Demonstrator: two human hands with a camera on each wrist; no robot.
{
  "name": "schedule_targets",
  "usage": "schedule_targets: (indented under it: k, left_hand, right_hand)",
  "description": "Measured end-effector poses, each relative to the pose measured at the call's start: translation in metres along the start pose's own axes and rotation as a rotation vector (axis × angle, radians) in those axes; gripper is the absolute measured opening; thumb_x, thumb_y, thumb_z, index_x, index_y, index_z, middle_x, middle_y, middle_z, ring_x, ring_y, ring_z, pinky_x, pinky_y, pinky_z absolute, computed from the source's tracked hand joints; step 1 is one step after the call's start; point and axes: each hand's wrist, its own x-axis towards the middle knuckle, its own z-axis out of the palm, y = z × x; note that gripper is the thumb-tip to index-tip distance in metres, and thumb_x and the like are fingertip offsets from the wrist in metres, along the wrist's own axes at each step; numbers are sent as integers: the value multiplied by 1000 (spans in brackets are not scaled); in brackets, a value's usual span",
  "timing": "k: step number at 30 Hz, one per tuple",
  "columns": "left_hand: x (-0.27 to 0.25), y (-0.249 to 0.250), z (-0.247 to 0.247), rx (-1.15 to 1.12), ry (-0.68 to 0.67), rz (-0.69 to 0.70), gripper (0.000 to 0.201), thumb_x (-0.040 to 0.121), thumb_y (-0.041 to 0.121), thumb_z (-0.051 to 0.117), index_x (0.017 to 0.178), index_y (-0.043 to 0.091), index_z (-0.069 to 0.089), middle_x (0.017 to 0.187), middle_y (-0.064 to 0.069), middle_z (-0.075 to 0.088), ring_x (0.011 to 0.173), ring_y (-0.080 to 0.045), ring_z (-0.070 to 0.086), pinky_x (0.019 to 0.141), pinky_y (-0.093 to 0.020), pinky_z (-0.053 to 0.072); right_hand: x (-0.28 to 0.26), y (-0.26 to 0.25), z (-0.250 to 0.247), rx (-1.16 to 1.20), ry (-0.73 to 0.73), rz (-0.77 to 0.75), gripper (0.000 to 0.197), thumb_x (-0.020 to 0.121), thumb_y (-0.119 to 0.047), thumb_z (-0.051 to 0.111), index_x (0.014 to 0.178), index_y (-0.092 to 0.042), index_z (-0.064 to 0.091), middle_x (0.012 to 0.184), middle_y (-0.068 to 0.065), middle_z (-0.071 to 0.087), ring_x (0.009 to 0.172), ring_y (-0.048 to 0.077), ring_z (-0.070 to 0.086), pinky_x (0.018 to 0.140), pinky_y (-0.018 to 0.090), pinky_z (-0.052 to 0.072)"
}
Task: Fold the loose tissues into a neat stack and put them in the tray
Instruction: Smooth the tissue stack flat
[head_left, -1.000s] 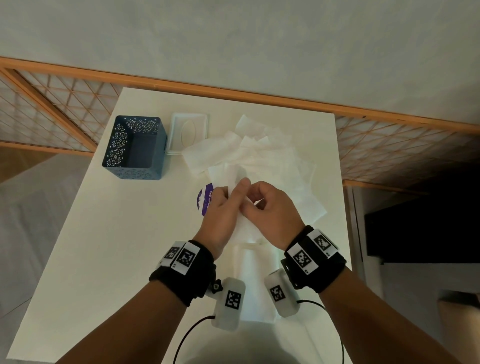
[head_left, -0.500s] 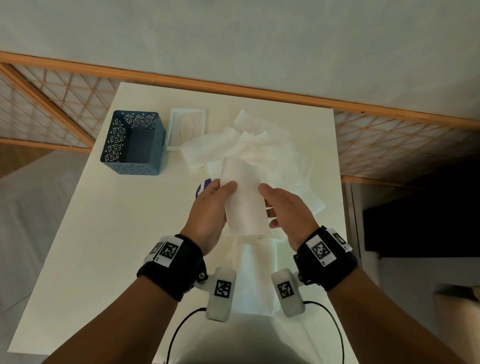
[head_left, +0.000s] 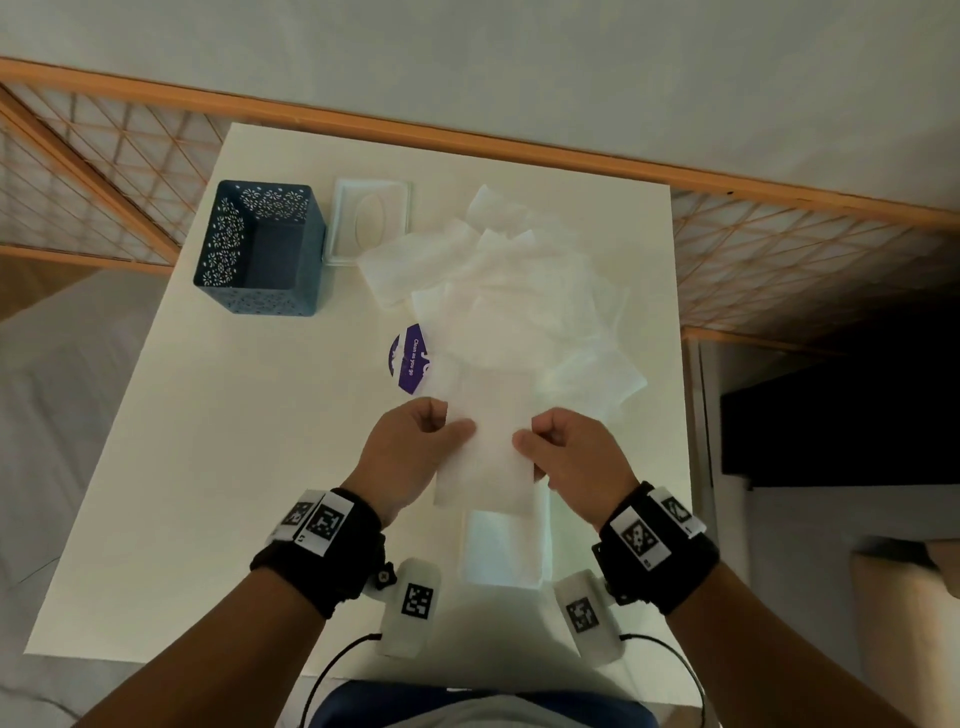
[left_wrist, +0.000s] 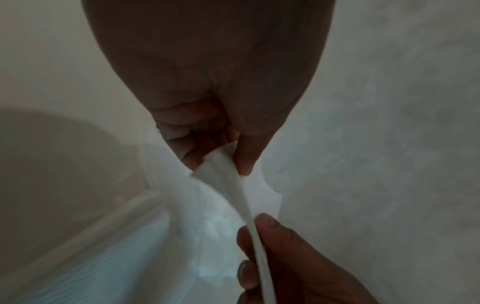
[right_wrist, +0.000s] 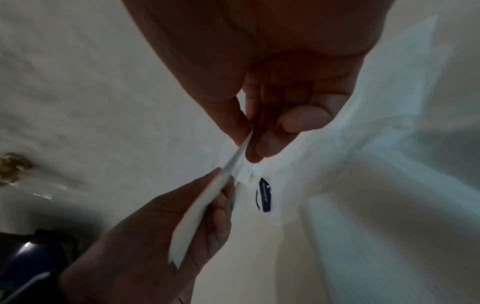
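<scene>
Head view: both forearms reach forward from the near edge of the white bench (head_left: 171, 467), each wearing a black wrist strap with printed markers. Between the wrists, a folded stack of tissues (head_left: 501, 553) lies flat on the bench. Just beyond it, the left hand (head_left: 402, 457) and right hand (head_left: 574, 457) hold a single folded tissue (head_left: 485, 441) between them, knuckles up, each pinching a long side edge between thumb and curled fingers. In the left wrist view the left thumb and fingertips nip the sheet's edge, and the right wrist view shows the same pinch from the other side. Past the hands, a purple round sticker (head_left: 408, 358) peeks out from under a loose pile of tissues (head_left: 519, 280) spread over the bench's far middle. Further left stand a white tray (head_left: 371, 221) and, just beside it, a dark blue perforated box (head_left: 260, 249).
</scene>
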Motion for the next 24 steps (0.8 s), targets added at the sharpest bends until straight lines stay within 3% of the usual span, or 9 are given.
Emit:
schedule_targets:
  k: [2,6,8,11,13,19,24]
  left_hand:
    - [-5,-15,4,100,4,-16,15,93,22,79,88,10,73,83,-5,78,69,-12,67,69,-27,53]
    - [-13,-52,14,209,3,-70,13,90,23,81,82,15,75,79,-1,79,67,-13,68,72,-39,58]
    - [-14,-65,17,248,18,-94,17,88,26,83,78,16,73,71,4,75,62,-10,64,69,-37,56]
    - [-15,-75,22,295,39,-118,23,84,31,87,75,16,72,65,6,70,60,-11,60,67,-33,52]
    - [-14,-79,23,323,54,-145,26,83,35,87,75,15,72,65,4,68,62,-14,60,67,-34,51]
    - [-13,-81,27,447,72,-171,30,85,41,83,75,16,69,70,5,67,66,-15,61,61,-28,45]
    - [-14,-75,23,421,114,-165,45,84,49,83,69,18,54,62,8,55,59,-13,50,60,-28,41]
  right_hand:
    - [-12,16,4,-42,-9,21,19,97,-21,69,84,-8,68,76,5,75,62,12,70,55,16,46]
    - [-26,52,14,-163,19,76,30,96,-27,68,76,-5,65,62,0,58,57,13,52,60,29,44]
    - [-28,65,17,-175,41,120,28,95,-28,70,78,-5,68,64,-3,56,58,11,47,61,29,45]
    - [-27,76,20,-185,74,153,19,94,-29,71,85,-13,71,77,-5,70,71,15,62,72,31,52]
    - [-24,80,21,-207,105,169,12,94,-30,72,88,-20,69,84,-7,72,81,13,66,75,29,54]
    - [-19,89,24,-296,119,220,17,93,-33,70,85,-21,61,81,-7,67,74,11,62,64,25,48]
    - [-16,81,9,-297,168,210,28,88,-47,75,89,-23,59,83,-5,66,75,13,62,63,27,46]
